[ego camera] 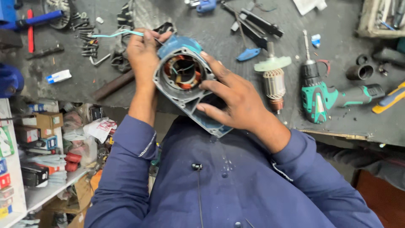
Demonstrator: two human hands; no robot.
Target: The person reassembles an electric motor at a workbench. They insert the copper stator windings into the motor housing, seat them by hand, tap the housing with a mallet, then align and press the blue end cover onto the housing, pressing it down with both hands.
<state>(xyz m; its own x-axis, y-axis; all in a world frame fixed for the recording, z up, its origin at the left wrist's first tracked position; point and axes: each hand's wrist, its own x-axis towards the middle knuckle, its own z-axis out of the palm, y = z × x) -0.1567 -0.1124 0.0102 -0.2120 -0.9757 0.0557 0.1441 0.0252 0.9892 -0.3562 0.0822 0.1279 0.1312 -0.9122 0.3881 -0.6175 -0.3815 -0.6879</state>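
Your right hand (238,101) is clamped around the blue plastic power-tool motor housing (185,86), fingers spread and curled over its right edge, the thumb low on its flange. You hold the housing in the air just above the near edge of the dark, scratched workbench (219,33), in front of your chest, its open round mouth turned up toward you. Inside the mouth sit copper stator windings (182,71) in a ring.

Your left hand (143,55) is at the housing's upper left rim, fingers pinched shut on a thin light-blue wire (116,33) that trails away to the left over the bench; a thin dark tool or lead also sticks out of the pinch, and you cannot tell which it is.

To the right of the housing, apart from it, a motor armature with a pale green fan disc (273,80) lies on the bench. Further right lies a green and black cordless drill (320,95), bit pointing away from you. A small blue-handled tool (249,53) lies just above your right hand. Loose dark screws and bits (88,42) are scattered left of your left hand.
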